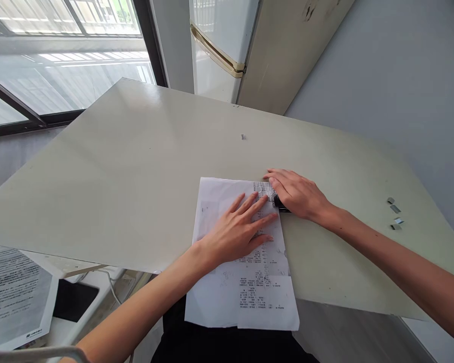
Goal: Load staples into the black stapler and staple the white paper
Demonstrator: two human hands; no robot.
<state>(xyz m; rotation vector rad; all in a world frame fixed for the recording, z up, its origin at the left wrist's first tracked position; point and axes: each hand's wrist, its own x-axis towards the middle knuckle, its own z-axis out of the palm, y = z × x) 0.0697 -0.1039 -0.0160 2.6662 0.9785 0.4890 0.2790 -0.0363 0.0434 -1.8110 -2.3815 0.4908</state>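
A stack of printed sheets (pixel 215 297) lies on the table and hangs over its near edge above my lap. Spread flat on the upper half of the paper is my left hand (pixel 242 233), fingers apart. My right hand (pixel 297 194) is closed over a black stapler (pixel 283 208) at the paper's upper right edge, with the palm down on top of it. Only the stapler's dark front end shows; the rest is hidden under the hand. Dense dark lines cover the paper's corner beside it.
Several small silvery pieces (pixel 395 208), like short staple strips, lie on the table (pixel 128 166) at the right. Another small piece (pixel 242 136) lies farther back. A fridge (pixel 219 55) stands behind. At lower left are another printed sheet (pixel 15 297) and a flat black object (pixel 74 299).
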